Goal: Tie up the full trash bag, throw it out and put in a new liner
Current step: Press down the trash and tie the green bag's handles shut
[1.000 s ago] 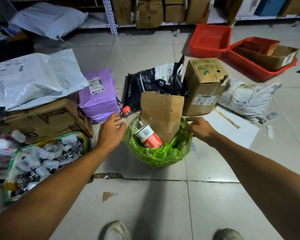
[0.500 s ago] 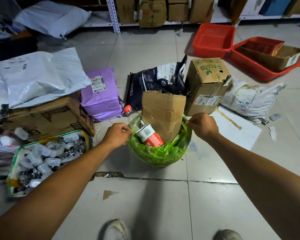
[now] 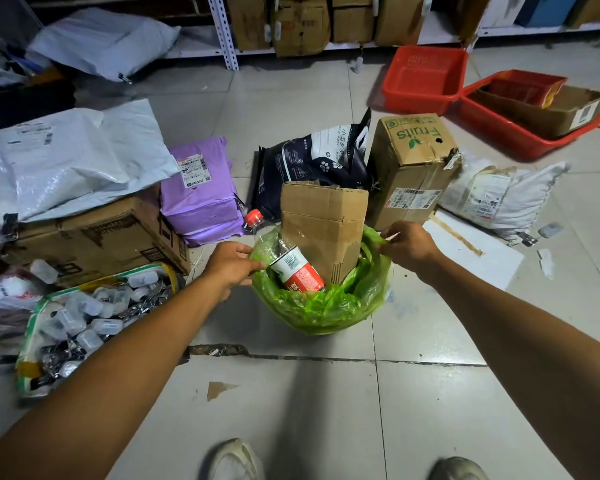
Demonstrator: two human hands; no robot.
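A green trash bag (image 3: pixel 326 308) lines a small bin on the tiled floor in front of me; the bin itself is hidden under the plastic. A folded cardboard box (image 3: pixel 323 226) and a clear plastic bottle (image 3: pixel 288 263) with a red cap and red label stick out of it. My left hand (image 3: pixel 231 265) pinches the bag's left rim beside the bottle. My right hand (image 3: pixel 409 245) pinches the right rim, which is lifted a little off the bin.
Parcels crowd the floor behind the bin: a purple package (image 3: pixel 200 195), a dark pet-food bag (image 3: pixel 312 161), a "Fruits" carton (image 3: pixel 413 168), white mailers (image 3: pixel 73 157). A tray of small plastic cases (image 3: pixel 90 317) lies left. Red baskets (image 3: pixel 423 79) sit back right. My shoes (image 3: pixel 236 460) are below.
Both hands went from resting open at the bin's sides to closing on the bag's rim. The right edge of the bag has come up slightly.
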